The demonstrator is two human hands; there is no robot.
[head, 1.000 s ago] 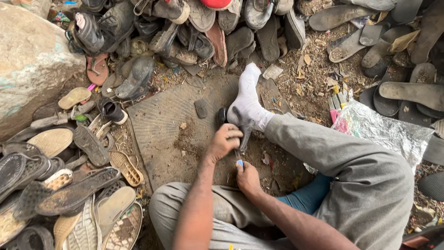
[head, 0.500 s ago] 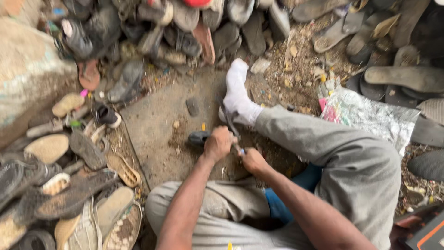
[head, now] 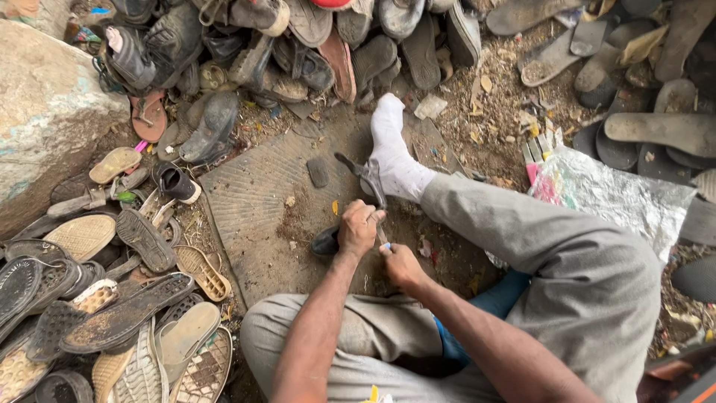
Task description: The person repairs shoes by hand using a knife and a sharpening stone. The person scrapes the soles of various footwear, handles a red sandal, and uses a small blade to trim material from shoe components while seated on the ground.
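You sit on the ground with your right leg (head: 552, 246) stretched out, its white sock (head: 394, 153) resting on a grey ribbed mat (head: 253, 201). Your left hand (head: 359, 227) is closed around a long dark strap (head: 365, 177), the fingers wrapped tight on its lower part; the strap runs up and away from the fist, and its far end lies just beside the sock. Just below and left of that fist a dark sole piece (head: 327, 241) lies on the mat, touching the hand or nearly so.

Your right hand (head: 401, 265) sits just beside the left, fingers curled shut on a small tool (head: 385, 243) whose pale blue tip shows between the two hands. What kind of tool it is cannot be told; it is too small and mostly hidden.

A small dark scrap (head: 318, 172) lies on the mat, apart from the hands. Worn shoes (head: 298, 45) are heaped along the top, loose soles (head: 112, 313) pile up at your left, a big rock (head: 45, 112) stands at the far left, and a crumpled foil sheet (head: 611, 198) lies beyond your right leg.
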